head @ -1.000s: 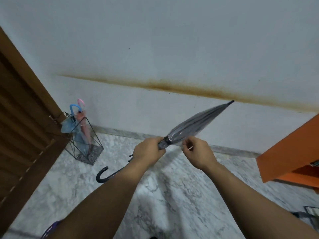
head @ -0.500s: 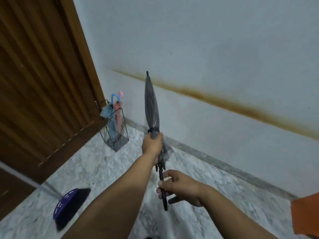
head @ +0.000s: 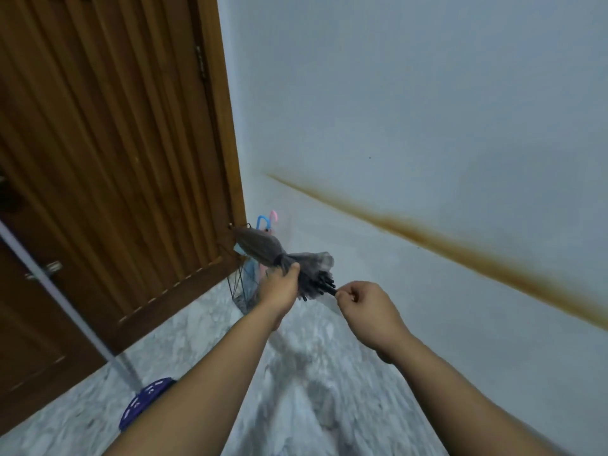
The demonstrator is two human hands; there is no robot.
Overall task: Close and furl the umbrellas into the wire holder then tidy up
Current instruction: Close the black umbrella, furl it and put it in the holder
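Your left hand point(head: 281, 286) grips the furled grey umbrella point(head: 263, 250) at its tied waist, fingers curled round it. Its long axis runs from lower right to upper left, tip aimed at the wooden door point(head: 108, 153) above the wire holder point(head: 245, 291). Your right hand point(head: 365, 309) pinches the dark shaft end. Blue and pink handles point(head: 268, 220) rise from the holder in the corner.

The left hand point(head: 282, 286) grips the furled grey umbrella point(head: 263, 248), the right hand point(head: 365, 307) pinching its shaft end.
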